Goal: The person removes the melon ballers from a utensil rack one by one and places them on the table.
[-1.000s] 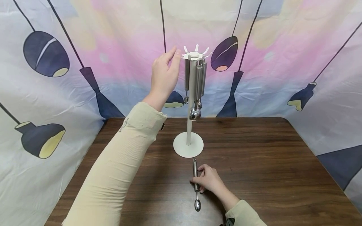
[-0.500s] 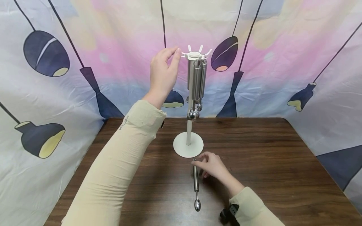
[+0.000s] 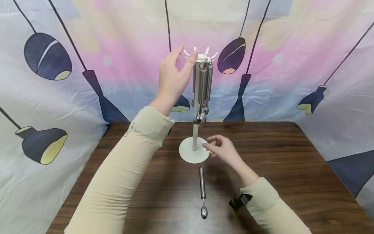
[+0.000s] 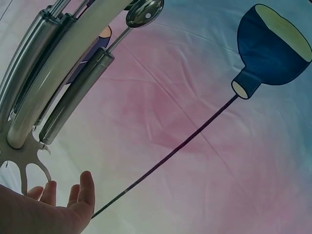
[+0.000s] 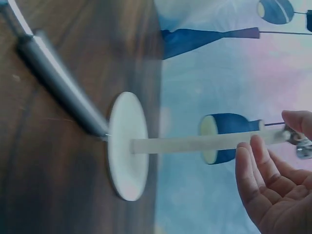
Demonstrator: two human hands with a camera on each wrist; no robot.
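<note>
One scoop (image 3: 202,188) just behind right hand (image 3: 221,150)

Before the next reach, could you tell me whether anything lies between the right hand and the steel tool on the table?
Nothing visible does. The right hand hovers beside the stand's base, and bare table separates it from the steel tool.

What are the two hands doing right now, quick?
Left hand: open, fingers up at the rack's hook crown, holding nothing.
Right hand: open, empty, beside the rack's base.
</note>
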